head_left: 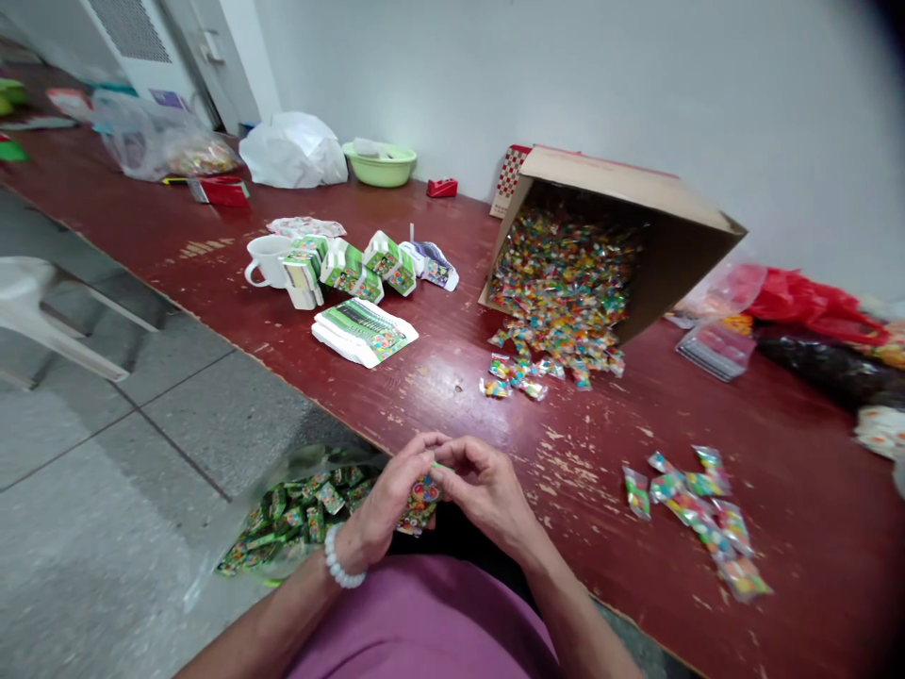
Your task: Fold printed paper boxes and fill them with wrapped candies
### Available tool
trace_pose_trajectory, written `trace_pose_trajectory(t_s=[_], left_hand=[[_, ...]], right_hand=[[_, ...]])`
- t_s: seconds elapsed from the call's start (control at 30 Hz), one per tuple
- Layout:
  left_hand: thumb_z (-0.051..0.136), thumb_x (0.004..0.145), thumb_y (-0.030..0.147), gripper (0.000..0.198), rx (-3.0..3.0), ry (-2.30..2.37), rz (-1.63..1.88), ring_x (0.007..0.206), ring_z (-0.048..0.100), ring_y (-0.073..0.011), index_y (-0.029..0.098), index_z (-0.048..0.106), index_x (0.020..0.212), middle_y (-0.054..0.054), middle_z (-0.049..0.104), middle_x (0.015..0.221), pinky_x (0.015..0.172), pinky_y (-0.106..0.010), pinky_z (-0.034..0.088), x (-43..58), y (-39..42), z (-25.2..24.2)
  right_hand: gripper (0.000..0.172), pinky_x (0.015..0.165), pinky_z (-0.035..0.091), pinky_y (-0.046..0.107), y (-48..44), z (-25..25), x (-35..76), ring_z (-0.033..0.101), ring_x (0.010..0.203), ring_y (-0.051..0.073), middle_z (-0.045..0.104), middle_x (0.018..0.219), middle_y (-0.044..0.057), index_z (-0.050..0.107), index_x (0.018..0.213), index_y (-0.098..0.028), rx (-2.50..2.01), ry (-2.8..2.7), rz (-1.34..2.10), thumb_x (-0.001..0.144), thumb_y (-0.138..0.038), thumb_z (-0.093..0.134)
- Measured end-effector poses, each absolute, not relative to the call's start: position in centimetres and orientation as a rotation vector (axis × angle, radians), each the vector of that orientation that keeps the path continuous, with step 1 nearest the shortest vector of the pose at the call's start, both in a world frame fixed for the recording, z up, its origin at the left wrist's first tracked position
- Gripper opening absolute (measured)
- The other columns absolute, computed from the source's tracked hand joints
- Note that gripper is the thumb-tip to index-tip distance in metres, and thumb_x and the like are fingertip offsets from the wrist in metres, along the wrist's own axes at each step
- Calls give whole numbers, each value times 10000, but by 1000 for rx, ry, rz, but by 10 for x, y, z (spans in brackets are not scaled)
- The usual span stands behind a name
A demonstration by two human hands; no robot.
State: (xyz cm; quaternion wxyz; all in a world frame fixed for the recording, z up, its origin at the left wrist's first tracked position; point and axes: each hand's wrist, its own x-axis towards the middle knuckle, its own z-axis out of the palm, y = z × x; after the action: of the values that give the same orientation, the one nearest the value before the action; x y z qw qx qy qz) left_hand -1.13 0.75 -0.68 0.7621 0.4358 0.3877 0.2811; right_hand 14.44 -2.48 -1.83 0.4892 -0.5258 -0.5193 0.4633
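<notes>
Close to my body, at the table's front edge, my left hand [386, 505] is closed around a small printed candy box [422, 500] with a green and multicoloured face. The fingers of my right hand [487, 486] pinch the top end of that same box. Part of the box is covered by my fingers. Below and left of my hands, a clear plastic bag [283, 556] holds many small green boxes [315, 519]. On the table to the right lies a loose group of clear candy packets [699, 509].
A tipped cardboard box [685, 273] spills wrapped candies [566, 273] onto the red table [438, 415]. Flat printed cartons [364, 330], several folded green boxes [353, 269] and a white mug [267, 261] stand left of centre. A green basin [382, 168] sits by the wall; a white stool [49, 302] is left.
</notes>
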Motion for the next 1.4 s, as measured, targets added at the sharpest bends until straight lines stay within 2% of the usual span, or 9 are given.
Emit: trace_pose_trajectory(t_s=[0.23,0.37,0.5,0.6,0.8,0.97,1.13,1.33,1.4], left_hand=[[507,897,607,599,792,872,504,530,577,-154,183,634,1301,-48,668,691,441,-225,453,-14,11,-12],[580,869,428,426,645,831,576,635,632,-165,180,687,1199,-72,712,908,492,-234,491,-15,17,-6],[657,823,364,310,535,776,670,663,625,-140,170,694,1062,-39,673,859,546,-213,499,-16,17,-8],[662,833,422,338,517,790,691,641,604,-135,204,657,1091,-16,646,808,502,-199,466,-19,13,-16],[592,882,484,424,651,809,713,651,599,-134,201,628,1195,-59,668,980,526,-221,470,-26,7,-23],[587,897,449,362,939,845,794,762,616,-173,168,704,1094,-87,684,1042,575,-221,462,-26,9,-21],[498,917,516,466,831,842,585,669,604,-177,208,666,1224,-64,683,834,514,-233,458,-27,7,-21],[551,852,386,411,535,803,591,571,599,-145,174,674,1181,-63,685,846,461,-226,458,-28,14,-19],[560,829,322,361,492,809,641,585,616,-147,168,677,1133,-56,685,847,478,-226,466,-28,16,-19]], right_hand=[[181,498,462,228,-20,-11,143,546,503,69,714,1007,40,695,793,-196,-1127,-1190,1310,866,-361,681],[194,776,543,331,-29,-13,139,664,883,197,685,1051,67,706,1032,-248,-1189,-1510,963,906,-381,643],[703,985,468,484,-38,-22,134,534,1204,316,570,1314,129,556,1328,-273,-1267,-1769,671,712,-472,829],[855,1018,429,529,-36,-28,131,498,1233,344,521,1384,138,519,1383,-283,-1292,-1873,632,638,-523,862],[243,909,502,369,-25,-29,123,624,1038,227,668,1101,70,708,1083,-265,-1193,-1492,1035,917,-419,619],[179,716,528,290,-24,-29,122,654,798,177,712,935,41,767,928,-236,-1205,-1206,1226,860,-382,690],[183,569,502,278,-18,-25,132,585,536,134,656,617,-5,761,802,-189,-1181,-1052,1487,777,-370,769],[181,865,522,400,-29,-19,127,657,979,238,720,1043,75,733,1022,-251,-1176,-1523,1015,911,-348,627],[400,942,480,450,-37,-23,122,594,1128,277,651,1238,111,622,1247,-265,-1224,-1693,785,879,-413,670]])
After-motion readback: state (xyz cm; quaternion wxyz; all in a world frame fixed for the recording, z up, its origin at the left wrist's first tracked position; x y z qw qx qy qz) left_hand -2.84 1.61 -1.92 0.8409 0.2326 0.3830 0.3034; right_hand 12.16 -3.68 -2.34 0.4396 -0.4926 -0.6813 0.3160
